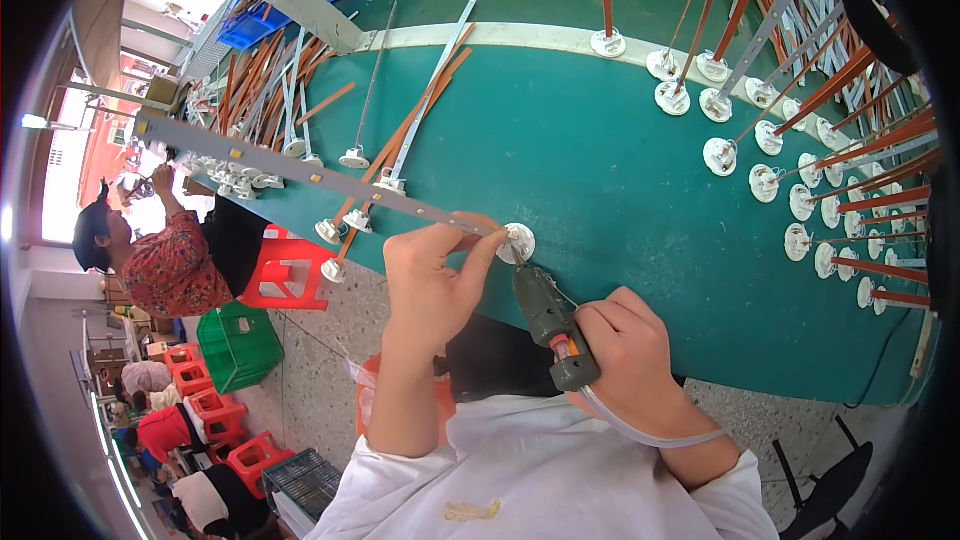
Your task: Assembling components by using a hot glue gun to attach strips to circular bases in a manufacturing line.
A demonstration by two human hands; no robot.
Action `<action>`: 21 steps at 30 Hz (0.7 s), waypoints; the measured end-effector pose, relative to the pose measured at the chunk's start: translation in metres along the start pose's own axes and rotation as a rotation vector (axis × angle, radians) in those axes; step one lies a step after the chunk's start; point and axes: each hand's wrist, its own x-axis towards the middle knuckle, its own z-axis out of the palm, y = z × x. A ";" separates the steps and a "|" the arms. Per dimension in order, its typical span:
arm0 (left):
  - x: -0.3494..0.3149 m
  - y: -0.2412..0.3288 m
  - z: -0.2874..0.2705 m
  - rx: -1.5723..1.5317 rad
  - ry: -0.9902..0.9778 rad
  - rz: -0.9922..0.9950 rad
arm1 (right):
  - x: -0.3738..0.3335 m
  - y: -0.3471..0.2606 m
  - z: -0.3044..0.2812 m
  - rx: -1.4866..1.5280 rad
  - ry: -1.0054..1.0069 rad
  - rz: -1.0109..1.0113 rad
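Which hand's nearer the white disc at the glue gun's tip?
Left hand: just left of the white disc. Right hand: farther off, lower right, gripping the glue gun.

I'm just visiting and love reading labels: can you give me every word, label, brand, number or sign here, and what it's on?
There are none I can read.
Light strip in the left hand: no legible marking.
Dark green gun-shaped tool in the right hand: none legible; the hand covers part of it.
White shirt: a yellowish-brown patch, no legible letters.
Bright background at far left: too small and blurred to tell.
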 end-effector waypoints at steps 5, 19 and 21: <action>0.002 0.003 -0.001 0.004 -0.013 -0.011 | -0.004 0.000 0.002 -0.045 -0.023 0.033; 0.006 0.007 -0.003 0.124 0.042 0.068 | -0.003 0.000 0.002 -0.032 0.050 0.027; 0.006 0.009 -0.003 0.126 0.028 0.067 | -0.001 -0.002 0.000 -0.020 0.048 0.047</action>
